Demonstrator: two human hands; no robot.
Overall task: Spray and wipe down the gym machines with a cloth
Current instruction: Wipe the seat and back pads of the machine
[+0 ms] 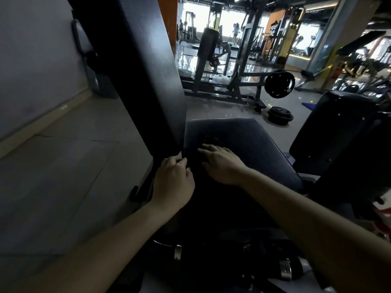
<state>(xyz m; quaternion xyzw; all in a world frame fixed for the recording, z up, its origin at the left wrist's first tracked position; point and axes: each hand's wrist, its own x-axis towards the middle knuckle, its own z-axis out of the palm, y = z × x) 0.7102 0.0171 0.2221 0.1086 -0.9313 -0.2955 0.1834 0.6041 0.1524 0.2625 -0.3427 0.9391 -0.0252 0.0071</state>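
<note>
while the right hand (220, 161) lies flat on the seat pad (264, 144), fingers spread, the left hand (173, 176) curls at its edge | left grip: cannot tell

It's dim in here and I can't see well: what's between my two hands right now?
Only a dark strip of the seat pad shows between the left hand and right hand, in the head view; too dim to tell more.
</note>
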